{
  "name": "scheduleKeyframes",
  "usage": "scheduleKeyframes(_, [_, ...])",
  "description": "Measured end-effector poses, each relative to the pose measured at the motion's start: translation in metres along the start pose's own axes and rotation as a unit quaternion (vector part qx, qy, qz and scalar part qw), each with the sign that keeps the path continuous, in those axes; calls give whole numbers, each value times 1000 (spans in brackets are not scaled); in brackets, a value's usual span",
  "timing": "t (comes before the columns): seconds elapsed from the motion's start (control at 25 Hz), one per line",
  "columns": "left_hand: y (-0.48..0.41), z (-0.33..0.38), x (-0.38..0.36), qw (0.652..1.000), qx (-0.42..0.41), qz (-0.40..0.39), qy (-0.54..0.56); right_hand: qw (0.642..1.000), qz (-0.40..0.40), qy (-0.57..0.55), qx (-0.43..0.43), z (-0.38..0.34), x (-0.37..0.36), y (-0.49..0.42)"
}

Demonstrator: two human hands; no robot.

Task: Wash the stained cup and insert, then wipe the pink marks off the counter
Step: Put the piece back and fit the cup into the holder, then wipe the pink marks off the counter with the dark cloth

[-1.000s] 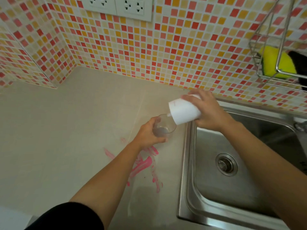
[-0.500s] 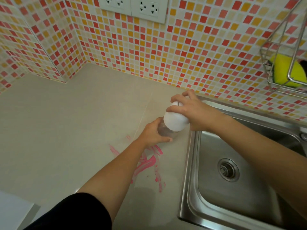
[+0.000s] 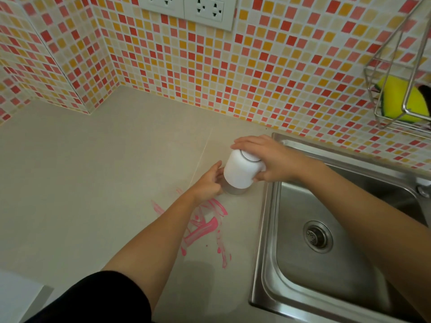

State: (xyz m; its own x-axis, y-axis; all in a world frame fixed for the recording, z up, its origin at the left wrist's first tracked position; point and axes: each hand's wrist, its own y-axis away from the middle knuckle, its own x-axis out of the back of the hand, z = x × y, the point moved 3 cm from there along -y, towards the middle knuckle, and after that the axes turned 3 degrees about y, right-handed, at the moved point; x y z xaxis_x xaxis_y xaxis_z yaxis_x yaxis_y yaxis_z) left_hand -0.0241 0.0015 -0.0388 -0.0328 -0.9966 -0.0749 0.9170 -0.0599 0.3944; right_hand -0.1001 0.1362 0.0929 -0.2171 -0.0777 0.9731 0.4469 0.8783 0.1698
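Note:
A white cup (image 3: 240, 170) stands upside down over a clear insert (image 3: 234, 190) on the beige counter (image 3: 105, 183), just left of the sink. My right hand (image 3: 268, 159) grips the white cup from the right and top. My left hand (image 3: 207, 183) holds the clear insert at its left side, low by the counter. Only the insert's lower rim shows under the cup. Pink marks (image 3: 205, 223) are smeared on the counter in front of the cup, partly under my left forearm.
A steel sink (image 3: 326, 241) with a drain lies to the right. A wire rack (image 3: 396, 94) on the tiled wall holds a yellow sponge (image 3: 396, 99). Wall sockets (image 3: 186, 8) sit above. A white object (image 3: 16, 297) is at the lower left corner.
My right hand has turned the white cup from tilted sideways to upside down and lowered it over the clear insert, which my left hand brought down to the counter.

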Motion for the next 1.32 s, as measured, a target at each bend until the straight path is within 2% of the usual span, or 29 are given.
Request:
scheduleKeyframes(0.52, [-9, -10, 5, 999, -4, 15, 36, 1000, -14, -7, -8, 4, -47, -5])
scheduleKeyframes(0.68, [-6, -6, 9, 1000, 11, 15, 10, 1000, -28, -5, -10, -3, -46, -1])
scheduleKeyframes(0.8, [7, 17, 23, 997, -3, 62, -39, 999, -20, -2, -29, -8, -36, 13])
scheduleKeyframes(0.88, [17, 53, 34, 993, -44, 96, -58, 998, 26, -15, -59, -7, -18, 28])
scheduleKeyframes(0.96, [28, 99, 29, 986, -106, 98, -79, 988, 122, -3, -89, -4, 5, 55])
scheduleKeyframes(1.12, [46, 177, -38, 956, -255, 60, -135, 936, 313, 44, -154, 15, 43, 134])
scheduleKeyframes(1.2, [52, 202, -86, 934, -319, 48, -156, 914, 349, 65, -197, 38, 52, 175])
scheduleKeyframes(1.32, [51, 237, -175, 902, -379, 30, -206, 872, 369, 97, -307, 89, 67, 254])
